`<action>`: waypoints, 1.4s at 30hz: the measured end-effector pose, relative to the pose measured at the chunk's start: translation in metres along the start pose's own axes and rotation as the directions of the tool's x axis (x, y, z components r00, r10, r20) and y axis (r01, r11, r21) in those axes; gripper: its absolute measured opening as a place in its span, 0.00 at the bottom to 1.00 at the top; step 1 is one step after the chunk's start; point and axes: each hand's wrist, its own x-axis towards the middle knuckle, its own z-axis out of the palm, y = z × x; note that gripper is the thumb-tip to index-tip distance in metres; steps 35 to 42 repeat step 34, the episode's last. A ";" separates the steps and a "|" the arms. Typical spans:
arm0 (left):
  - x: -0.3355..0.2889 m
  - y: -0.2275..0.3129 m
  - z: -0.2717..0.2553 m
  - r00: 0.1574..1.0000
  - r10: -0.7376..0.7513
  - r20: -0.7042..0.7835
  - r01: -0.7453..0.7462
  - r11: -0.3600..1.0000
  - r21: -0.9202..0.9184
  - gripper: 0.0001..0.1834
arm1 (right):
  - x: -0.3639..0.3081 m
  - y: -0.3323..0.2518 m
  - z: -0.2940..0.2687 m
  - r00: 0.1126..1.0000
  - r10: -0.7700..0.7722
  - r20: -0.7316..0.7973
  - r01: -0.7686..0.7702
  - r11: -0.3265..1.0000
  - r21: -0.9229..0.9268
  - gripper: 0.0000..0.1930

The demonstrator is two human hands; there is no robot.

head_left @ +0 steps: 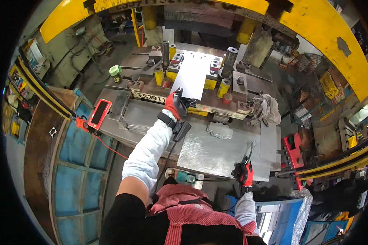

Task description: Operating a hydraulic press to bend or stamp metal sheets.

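Note:
My left hand [176,105], in a red and black glove, is closed on the near left corner of a bright metal sheet [194,73]. That sheet lies between the posts of a press die [200,107] and reaches back into it. My right hand [244,173], gloved the same way, grips a slim tool with a curved metal end [252,148]; its handle is mostly hidden by the fingers. Below the tool a wide scratched metal plate [210,151] lies on the press table. A small cut metal piece [220,130] rests at the plate's far edge.
Stacked grey sheets [141,116] lie left of the plate. A grey rag [266,109] hangs at the die's right side. Thick guide posts [230,61] stand at the die's back. Red control boxes [99,114] flank the table. Yellow-edged bars [339,163] run along both sides.

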 end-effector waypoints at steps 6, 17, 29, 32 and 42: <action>-0.001 0.003 0.003 0.996 0.022 -0.081 -0.019 0.999 0.044 0.19 | 0.005 0.009 -0.013 1.000 0.012 -0.018 -0.011 1.000 0.023 0.11; 0.004 0.006 -0.001 0.992 -0.034 -0.122 0.047 0.994 0.102 0.18 | 0.004 0.007 -0.010 0.996 0.012 -0.093 -0.010 1.000 0.016 0.07; 0.004 0.002 0.001 0.989 -0.047 -0.143 0.053 0.998 0.035 0.20 | 0.003 0.005 -0.010 0.998 0.014 -0.069 -0.010 0.998 0.061 0.08; 0.004 0.003 -0.006 0.996 -0.010 -0.092 0.014 0.999 0.039 0.21 | -0.001 0.002 -0.004 0.996 0.010 -0.087 -0.011 1.000 -0.005 0.08; 0.007 0.002 -0.009 0.996 -0.018 -0.093 0.021 0.999 0.029 0.22 | 0.003 0.006 -0.011 0.998 0.009 -0.067 -0.011 0.999 -0.037 0.10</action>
